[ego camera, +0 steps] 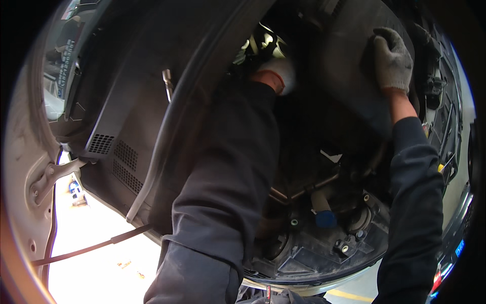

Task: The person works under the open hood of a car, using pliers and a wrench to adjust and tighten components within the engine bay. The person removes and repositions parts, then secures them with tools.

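In the head view, my left hand [279, 76], in a pale work glove with an orange cuff edge, reaches deep into a car's engine bay; it is blurred and its fingers are hidden. Light-coloured engine-bay parts [267, 40] show just beyond it. My right hand [393, 60], in a greyish knit glove, rests against a large dark plastic cover [349, 64], with thumb and fingers apart. On the black cowl panel [125, 114] at left lies a metal socket tool [167, 84], touching the rubber seal [152, 159].
A filler neck with a blue cap [325, 219] stands near the fender edge. The hood hinge [49, 173] and a thin strut [114, 241] are at lower left. A metal pipe [315, 186] crosses the bay below my hands. The windshield side bears reflected writing.
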A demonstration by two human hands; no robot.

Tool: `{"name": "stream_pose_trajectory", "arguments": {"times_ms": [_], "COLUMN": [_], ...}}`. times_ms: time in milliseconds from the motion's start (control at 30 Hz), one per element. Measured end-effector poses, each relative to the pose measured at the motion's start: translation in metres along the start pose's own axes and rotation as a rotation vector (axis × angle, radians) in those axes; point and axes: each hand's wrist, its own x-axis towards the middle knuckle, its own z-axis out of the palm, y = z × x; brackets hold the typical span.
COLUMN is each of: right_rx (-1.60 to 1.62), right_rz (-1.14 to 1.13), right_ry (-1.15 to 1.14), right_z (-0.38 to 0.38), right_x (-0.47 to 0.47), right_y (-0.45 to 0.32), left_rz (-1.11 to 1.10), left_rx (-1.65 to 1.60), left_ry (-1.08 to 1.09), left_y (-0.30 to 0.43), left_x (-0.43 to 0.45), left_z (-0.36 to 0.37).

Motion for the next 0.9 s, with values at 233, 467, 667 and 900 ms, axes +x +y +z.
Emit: {"name": "stream_pose_trajectory", "arguments": {"times_ms": [233,467,667,900], "right_rx": [0.092,0.110,0.326,-0.545], "right_rz": [0.038,0.086,-0.316,-0.102], "right_ry": [0.027,0.001,-0.109,-1.290], "right_z": [0.001,-0.005,-0.022,0.119], "right_x": [-0.002,-0.002,-0.016,0.008], "right_y": [-0.009,-0.020,-0.094,-0.185], "left_rz": [-0.172,-0.199,-0.257,-0.588], "left_rx": [-0.443,-0.594,-0.799,-0.712], "left_ry": [-0.050,-0.053,-0.096,-0.024], "left_y": [0.016,0.031,0.023,0.039], "left_x": [-0.020,-0.036,-0.038,-0.087], "left_z": [-0.043,-0.087,-0.083,-0.086]}}
